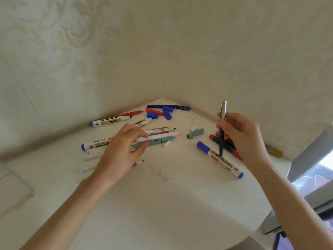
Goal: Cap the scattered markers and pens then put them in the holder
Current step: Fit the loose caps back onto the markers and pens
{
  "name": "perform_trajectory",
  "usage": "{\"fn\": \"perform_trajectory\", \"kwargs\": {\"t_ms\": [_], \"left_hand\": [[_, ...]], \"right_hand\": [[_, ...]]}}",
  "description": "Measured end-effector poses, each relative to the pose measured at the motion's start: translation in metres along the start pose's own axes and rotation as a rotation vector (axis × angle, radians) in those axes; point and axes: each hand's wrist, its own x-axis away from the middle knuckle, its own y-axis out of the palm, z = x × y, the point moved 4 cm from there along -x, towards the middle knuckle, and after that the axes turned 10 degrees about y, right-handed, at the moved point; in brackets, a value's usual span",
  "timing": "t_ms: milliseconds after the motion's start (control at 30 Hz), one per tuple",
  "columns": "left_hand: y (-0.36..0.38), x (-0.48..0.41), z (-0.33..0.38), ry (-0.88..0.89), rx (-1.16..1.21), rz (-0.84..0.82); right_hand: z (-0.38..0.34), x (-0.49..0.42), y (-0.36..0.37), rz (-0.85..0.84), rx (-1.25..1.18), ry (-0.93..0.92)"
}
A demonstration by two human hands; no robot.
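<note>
Holding a dark green pen [221, 139] nearly upright in my right hand [239, 136], fingers closed round its barrel, I have its silver end pointing up and its lower end just above a blue-capped white marker [220, 159] lying near the table's [162, 204] right edge. My left hand [122, 150] reaches into the pile at the middle, thumb and fingers pinching a teal pen [156, 141] that lies on the table. Loose blue caps [160, 113] and a red cap [154, 111] sit in the far corner, with a teal cap [194, 133] between the hands.
</note>
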Motion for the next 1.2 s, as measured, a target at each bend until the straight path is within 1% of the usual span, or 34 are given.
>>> {"fn": "perform_trajectory", "kwargs": {"t_ms": [33, 67, 100, 200, 400, 433, 500, 567, 633, 700, 800, 933, 1033, 1100, 1200], "left_hand": [[0.003, -0.001, -0.006, -0.037, -0.045, -0.037], [0.007, -0.002, -0.010, -0.071, -0.074, -0.081], [0.012, -0.003, -0.012, -0.095, -0.091, -0.128], [0.025, -0.010, -0.013, -0.128, -0.182, -0.228], [0.037, -0.022, -0.016, -0.159, -0.309, -0.297], [0.038, -0.024, -0.017, -0.162, -0.313, -0.301], [0.041, -0.027, -0.020, -0.168, -0.312, -0.317], [0.043, -0.030, -0.022, -0.169, -0.311, -0.334], [0.043, -0.031, -0.024, -0.174, -0.313, -0.342], [0.042, -0.031, -0.025, -0.172, -0.319, -0.340], [0.040, -0.031, -0.024, -0.148, -0.323, -0.322], [0.031, -0.026, -0.021, -0.151, -0.262, -0.275], [0.017, -0.016, -0.019, -0.142, -0.116, -0.138], [0.007, -0.010, -0.017, -0.112, -0.037, -0.041], [-0.006, -0.004, -0.013, -0.059, 0.019, 0.076]], "right_hand": [[0.004, -0.006, -0.006, 0.049, 0.228, -0.019], [0.010, -0.012, -0.009, 0.072, 0.393, -0.020], [0.018, -0.016, -0.009, 0.071, 0.494, -0.004], [0.042, -0.023, 0.002, 0.047, 0.680, 0.016], [0.058, -0.033, 0.007, 0.063, 0.926, -0.055], [0.057, -0.035, 0.007, 0.056, 0.913, -0.059], [0.048, -0.040, 0.006, 0.009, 0.778, -0.068], [0.034, -0.048, 0.008, -0.044, 0.685, -0.150], [0.023, -0.056, 0.022, -0.109, 0.729, -0.263], [0.021, -0.063, 0.043, -0.183, 0.851, -0.321], [0.029, -0.071, 0.062, -0.248, 0.990, -0.326], [0.026, -0.066, 0.058, -0.234, 0.970, -0.356], [0.010, -0.051, 0.049, -0.176, 0.716, -0.353], [-0.002, -0.034, 0.048, -0.172, 0.545, -0.362], [-0.010, -0.011, 0.060, -0.177, 0.339, -0.363]]}}
